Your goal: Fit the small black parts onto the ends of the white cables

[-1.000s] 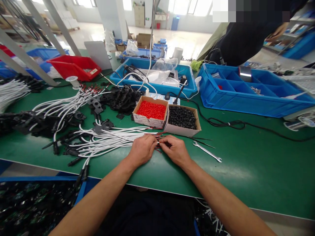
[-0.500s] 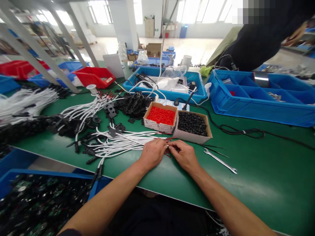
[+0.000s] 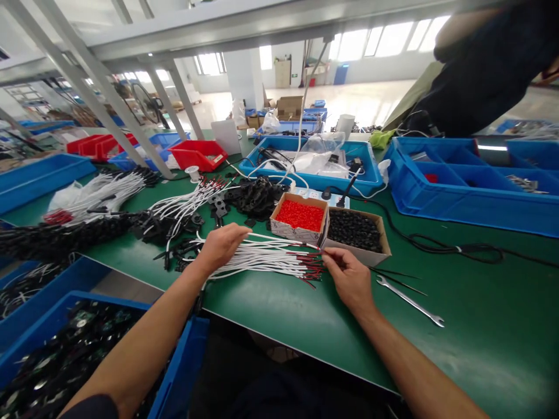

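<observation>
A white cable [image 3: 279,239] stretches between my two hands, above a bundle of white cables [image 3: 266,263] with red and dark wire ends. My left hand [image 3: 224,247] is closed around the cable's left part. With fingertips pinched, my right hand [image 3: 348,276] grips its wire end at the right. Just behind the cable stand a cardboard box of small red caps [image 3: 301,215] and a box of small black caps [image 3: 354,230]. Black plastic brackets [image 3: 257,196] lie in a heap to the left of the boxes.
An open-end wrench [image 3: 410,301] and thin black rods [image 3: 399,279] lie right of my right hand. Blue bins [image 3: 471,203] and a blue tray [image 3: 257,169] line the back. A bin of dark parts [image 3: 87,355] stands below the table's left edge. Another person's dark sleeve [image 3: 480,75] reaches in at back right.
My left hand has moved left, away from my right hand, and the cable now spans the gap between them. The camera view has shifted, showing more of the overhead shelf.
</observation>
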The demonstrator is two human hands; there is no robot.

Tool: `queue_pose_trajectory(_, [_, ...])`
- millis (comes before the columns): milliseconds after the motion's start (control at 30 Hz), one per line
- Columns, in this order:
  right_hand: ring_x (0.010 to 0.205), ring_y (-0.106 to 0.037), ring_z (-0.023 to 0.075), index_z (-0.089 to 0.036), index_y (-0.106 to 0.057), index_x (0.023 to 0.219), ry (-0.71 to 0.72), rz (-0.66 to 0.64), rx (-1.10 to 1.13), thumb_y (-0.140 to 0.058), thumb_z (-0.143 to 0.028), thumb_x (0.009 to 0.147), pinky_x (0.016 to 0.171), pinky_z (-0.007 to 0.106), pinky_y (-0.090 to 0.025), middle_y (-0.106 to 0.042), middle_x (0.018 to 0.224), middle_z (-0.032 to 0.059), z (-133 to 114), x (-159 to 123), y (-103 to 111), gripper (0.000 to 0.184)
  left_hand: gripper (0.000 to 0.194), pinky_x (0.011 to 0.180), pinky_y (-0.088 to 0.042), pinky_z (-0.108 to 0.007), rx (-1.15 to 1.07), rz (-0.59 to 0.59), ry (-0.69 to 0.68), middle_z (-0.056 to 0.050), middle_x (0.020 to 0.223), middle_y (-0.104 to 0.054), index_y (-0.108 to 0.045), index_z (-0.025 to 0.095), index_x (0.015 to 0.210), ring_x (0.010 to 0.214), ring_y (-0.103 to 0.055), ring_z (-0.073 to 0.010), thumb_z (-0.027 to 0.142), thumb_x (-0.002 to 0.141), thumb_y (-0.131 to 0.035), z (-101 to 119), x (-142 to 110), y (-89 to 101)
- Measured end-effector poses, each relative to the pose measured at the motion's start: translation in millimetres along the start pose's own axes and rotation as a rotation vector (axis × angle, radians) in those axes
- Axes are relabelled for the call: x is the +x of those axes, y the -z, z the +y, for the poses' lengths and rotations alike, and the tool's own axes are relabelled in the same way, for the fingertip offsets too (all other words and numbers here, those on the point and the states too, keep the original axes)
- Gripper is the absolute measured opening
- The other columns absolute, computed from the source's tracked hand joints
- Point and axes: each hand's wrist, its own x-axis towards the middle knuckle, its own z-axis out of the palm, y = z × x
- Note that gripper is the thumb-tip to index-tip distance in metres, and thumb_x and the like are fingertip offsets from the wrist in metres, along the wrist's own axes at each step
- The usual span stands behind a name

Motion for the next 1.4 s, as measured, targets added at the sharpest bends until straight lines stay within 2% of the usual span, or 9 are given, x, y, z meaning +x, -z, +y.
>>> queue_pose_trajectory(200, [0.077,-0.066,0.0185,-0.018,-0.063,0.119,-0.045,-0.07,-0.014,-0.062,-0.04,0.087,0.075,0.032,-0.053,-0.069,0.091,0.0051,5.2,0.4,-2.3,0.039,0.036,0.068,-0.044,-0.021,0.068,0.564,0.407,-0.001,0.079,-0.062,-0.062,0.019,0.114,0.067,-0.054,-0.0107,0.041,0.097,-0.04,-31.6,25.9,72.7])
queue_pose_trajectory(400, [0.079,-0.066,0.0197,-0.02,-0.065,0.114,-0.043,-0.11,-0.049,-0.06,-0.04,0.087,0.077,0.034,-0.053,-0.069,0.09,0.0046,8.8,2.9,-3.5,0.035,0.038,0.086,-0.043,-0.034,0.571,0.365,0.585,-0.011,0.097,-0.065,-0.065,0.015,0.112,0.09,-0.058,-0.0216,0.038,0.095,-0.039,-106.1,53.0,131.9])
queue_pose_trajectory(500, [0.079,-0.066,0.0199,-0.019,-0.065,0.115,-0.053,-0.115,-0.037,-0.06,-0.04,0.086,0.077,0.034,-0.053,-0.069,0.09,0.0048,9.6,3.4,-4.8,0.036,0.038,0.091,-0.041,-0.043,0.724,0.173,0.605,-0.016,0.115,-0.06,-0.063,0.018,0.119,0.106,-0.054,-0.0301,0.035,0.091,-0.044,-114.7,58.9,112.7])
queue_pose_trajectory(700, [0.081,-0.066,0.0198,-0.019,-0.066,0.114,-0.055,-0.115,-0.05,-0.059,-0.039,0.086,0.078,0.034,-0.054,-0.07,0.093,0.0053,9.4,3.0,-5.2,0.035,0.046,0.089,-0.045,-0.04,0.536,-0.194,0.76,-0.019,0.109,-0.065,-0.068,0.014,0.105,0.106,-0.059,-0.0322,0.052,0.086,-0.05,-100.7,73.0,27.0])
queue_pose_trajectory(833, [0.082,-0.066,0.019,-0.02,-0.066,0.112,-0.043,-0.118,-0.055,-0.058,-0.038,0.087,0.078,0.033,-0.054,-0.07,0.093,0.0043,9.6,3.7,-5.1,0.032,0.061,0.082,-0.048,-0.044,0.504,-0.195,0.878,-0.024,0.111,-0.064,-0.066,0.009,0.106,0.104,-0.061,-0.0378,0.062,0.077,-0.058,-107.6,74.8,-5.7])
queue_pose_trajectory(967, [0.078,-0.066,0.0187,-0.02,-0.066,0.113,0.004,-0.127,-0.069,-0.057,-0.036,0.088,0.076,0.033,-0.054,-0.069,0.09,0.0042,6.6,3.5,-3.9,0.031,0.049,0.079,-0.048,-0.04,0.472,-0.145,0.902,-0.021,0.111,-0.065,-0.064,0.012,0.106,0.102,-0.062,-0.0348,0.054,0.08,-0.058,-110.5,71.1,-4.6])
queue_pose_trajectory(1100, [0.071,-0.064,0.0185,-0.019,-0.065,0.107,0.088,-0.078,-0.091,-0.058,-0.036,0.089,0.069,0.032,-0.053,-0.068,0.087,0.0052,-7.1,-1.4,-1.5,0.026,0.036,0.083,-0.045,-0.035,0.463,0.051,0.789,-0.013,0.103,-0.067,-0.061,0.015,0.104,0.098,-0.062,-0.0263,0.046,0.09,-0.047,-76.9,64.3,11.1])
queue_pose_trajectory(1200, [0.073,-0.063,0.0176,-0.02,-0.06,0.087,0.168,-0.041,-0.047,-0.063,-0.035,0.086,0.068,0.03,-0.052,-0.067,0.086,0.0048,-21.6,-8.1,-2.0,0.015,0.028,0.073,-0.043,-0.028,0.311,0.376,0.577,-0.003,0.077,-0.065,-0.058,0.017,0.089,0.072,-0.06,-0.0169,0.045,0.088,-0.052,-10.6,46.5,4.8])
queue_pose_trajectory(1400, [0.091,-0.063,0.0182,-0.02,-0.052,0.092,0.061,-0.296,0.302,-0.065,-0.035,0.086,0.079,0.031,-0.054,-0.062,0.11,0.0069,-27.1,-19.8,-10.4,0.021,0.018,0.057,-0.034,-0.029,0.038,0.04,0.119,-0.001,0.068,-0.061,-0.054,0.02,0.074,0.062,-0.055,-0.0153,0.03,0.089,-0.053,139.2,-0.2,-70.4])
